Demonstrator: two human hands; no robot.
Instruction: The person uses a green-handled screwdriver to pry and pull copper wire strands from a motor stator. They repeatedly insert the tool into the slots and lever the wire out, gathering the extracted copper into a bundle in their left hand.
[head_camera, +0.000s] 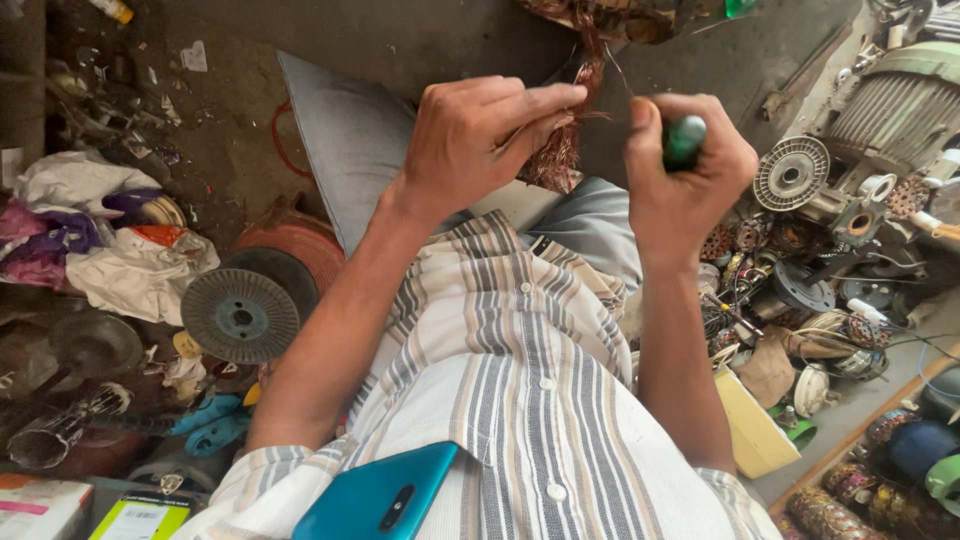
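Left hand (478, 140) pinches frayed reddish copper wire (562, 150), right hand (685, 165) clenches a green-handled tool (684, 141) whose tip is hidden.

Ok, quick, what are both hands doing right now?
Left hand: closed, fingers pinching the bundle of copper wire.
Right hand: closed around a green-handled tool.

Left hand (480, 140) pinches a bundle of copper wire (560, 150) between its fingers (545, 100). Right hand (685, 165) is closed around a green tool handle (684, 142), just beside the wire. A ribbed spool (240, 315) lies on the floor (400, 40) at left; motor parts (830, 200) lie at right.
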